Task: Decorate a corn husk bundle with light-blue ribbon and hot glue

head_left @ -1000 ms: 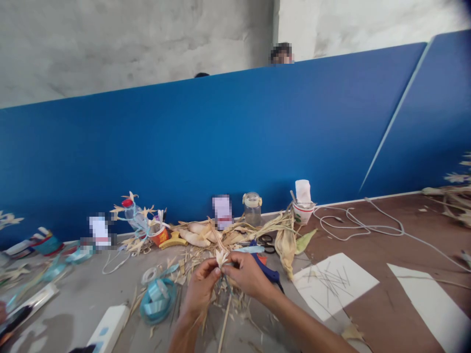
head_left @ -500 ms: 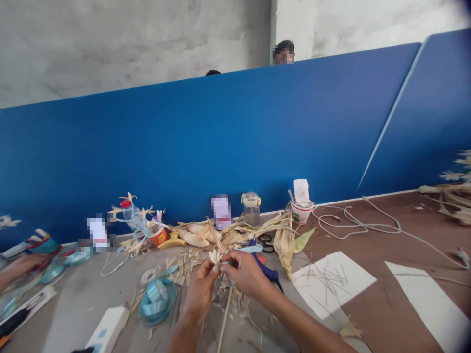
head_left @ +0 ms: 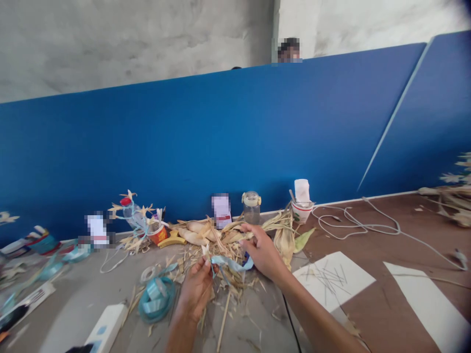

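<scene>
My left hand (head_left: 198, 279) pinches a small pale dried-husk flower (head_left: 206, 251) by its base. From its fingers a light blue ribbon (head_left: 231, 264) stretches right, toward the underside of my right hand (head_left: 263, 252). That hand hovers over the husk pile with its fingers apart; I see nothing between them. Just left of it shows a dark blue part of a glue gun (head_left: 246, 258), mostly hidden behind the hand. Dried corn husks (head_left: 195, 233) and scraps lie beyond and beneath both hands.
Blue ribbon rolls (head_left: 156, 299) and a white power strip (head_left: 106, 326) lie at left. A bottle with husk flowers (head_left: 132, 215), a clear jar (head_left: 251, 208) and a paper cup (head_left: 302, 212) line the blue partition (head_left: 221, 147). Thin wires lie on white paper (head_left: 334, 279). A person's head shows beyond.
My right hand has left the flower, moved right and up, and its fingers have spread. The ribbon now extends from my left hand, which has shifted slightly left. The co-worker's hand at far left is gone.
</scene>
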Motion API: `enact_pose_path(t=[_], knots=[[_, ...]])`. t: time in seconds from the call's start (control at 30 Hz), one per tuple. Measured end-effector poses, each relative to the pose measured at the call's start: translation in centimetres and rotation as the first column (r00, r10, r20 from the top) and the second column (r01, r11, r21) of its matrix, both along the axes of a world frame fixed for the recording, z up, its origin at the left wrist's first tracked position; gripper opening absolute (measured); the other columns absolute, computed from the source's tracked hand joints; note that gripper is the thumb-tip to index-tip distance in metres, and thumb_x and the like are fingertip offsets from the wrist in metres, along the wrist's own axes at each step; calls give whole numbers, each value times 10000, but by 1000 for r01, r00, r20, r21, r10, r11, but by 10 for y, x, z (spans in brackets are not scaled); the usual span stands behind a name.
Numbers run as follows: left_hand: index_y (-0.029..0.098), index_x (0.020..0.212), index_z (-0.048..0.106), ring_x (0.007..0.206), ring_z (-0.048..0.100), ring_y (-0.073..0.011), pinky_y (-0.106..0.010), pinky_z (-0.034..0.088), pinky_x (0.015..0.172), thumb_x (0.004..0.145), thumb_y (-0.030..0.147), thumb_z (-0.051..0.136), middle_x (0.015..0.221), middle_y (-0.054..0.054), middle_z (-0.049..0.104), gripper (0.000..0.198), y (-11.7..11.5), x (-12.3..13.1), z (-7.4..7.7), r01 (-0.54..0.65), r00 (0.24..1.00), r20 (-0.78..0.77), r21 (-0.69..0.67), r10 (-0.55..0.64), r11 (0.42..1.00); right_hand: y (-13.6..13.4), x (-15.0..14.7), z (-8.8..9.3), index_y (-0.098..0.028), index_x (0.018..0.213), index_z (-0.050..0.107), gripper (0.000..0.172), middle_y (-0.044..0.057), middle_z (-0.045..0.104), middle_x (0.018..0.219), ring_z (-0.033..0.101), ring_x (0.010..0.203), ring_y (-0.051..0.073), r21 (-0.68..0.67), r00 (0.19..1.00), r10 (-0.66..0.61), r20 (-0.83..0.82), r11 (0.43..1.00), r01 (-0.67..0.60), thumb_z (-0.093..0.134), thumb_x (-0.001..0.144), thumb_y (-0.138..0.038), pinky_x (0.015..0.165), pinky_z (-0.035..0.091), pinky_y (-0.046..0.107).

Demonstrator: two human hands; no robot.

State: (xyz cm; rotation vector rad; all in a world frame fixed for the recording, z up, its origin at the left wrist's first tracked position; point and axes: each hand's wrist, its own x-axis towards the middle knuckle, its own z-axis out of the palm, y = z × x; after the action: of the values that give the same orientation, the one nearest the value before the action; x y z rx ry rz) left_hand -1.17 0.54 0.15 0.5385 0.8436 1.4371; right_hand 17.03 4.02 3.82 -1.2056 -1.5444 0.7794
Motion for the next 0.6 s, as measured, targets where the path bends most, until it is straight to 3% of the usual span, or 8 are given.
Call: enact_pose_path(t=[0.13, 0.23, 0.33, 0.4, 0.5, 0.6], knots=[[161, 698, 614, 569, 569, -91, -211, 475, 588, 546, 169, 767, 629, 26, 619, 217, 3, -1, 3, -98, 995, 9, -3, 98, 995, 5, 18, 13, -147, 1045, 571, 331, 43, 610, 892, 534, 641, 136, -30, 996, 51, 79, 998, -49, 500, 734, -235, 639, 425, 264], [166, 704, 603, 581, 573, -82, -194, 462, 599, 565, 184, 752, 639, 36, 622, 205, 4, -2, 6, -213, 977, 16, 55, 212, 976, 4, 27, 18, -161, 938, 626, 248, 18, 626, 743, 545, 643, 147, -79, 953, 149, 265, 988, -132, 512, 733, -243, 604, 395, 248], [186, 734, 594, 616, 589, -82, -196, 451, 640, 586, 191, 735, 664, 48, 636, 205, 4, -5, 7, -345, 939, 58, 126, 340, 930, 0, 34, 9, -184, 797, 654, 155, 21, 634, 690, 567, 647, 166, -163, 812, 218, 542, 975, -153, 556, 706, -262, 584, 373, 248], [192, 758, 591, 624, 590, -80, -195, 443, 655, 583, 202, 739, 675, 52, 644, 229, 4, -9, 7, -415, 910, 89, 154, 406, 897, -4, 36, -5, -175, 757, 655, 142, 61, 651, 759, 595, 730, 210, -190, 669, 198, 717, 978, -85, 586, 674, -268, 622, 391, 269], [191, 761, 584, 605, 575, -71, -182, 434, 643, 550, 205, 761, 664, 60, 639, 275, 6, -14, 4, -510, 860, 124, 155, 495, 846, -9, 34, -29, -144, 974, 619, 334, 140, 636, 954, 607, 848, 265, -153, 515, 126, 848, 988, 9, 593, 656, -242, 690, 424, 313], [200, 763, 583, 588, 567, -74, -178, 430, 617, 557, 198, 753, 637, 67, 625, 266, 8, -16, 2, -584, 812, 112, 117, 573, 804, -10, 28, -47, -134, 1070, 568, 402, 172, 616, 1000, 610, 881, 289, -137, 442, 79, 893, 986, 100, 572, 674, -206, 711, 441, 353]])
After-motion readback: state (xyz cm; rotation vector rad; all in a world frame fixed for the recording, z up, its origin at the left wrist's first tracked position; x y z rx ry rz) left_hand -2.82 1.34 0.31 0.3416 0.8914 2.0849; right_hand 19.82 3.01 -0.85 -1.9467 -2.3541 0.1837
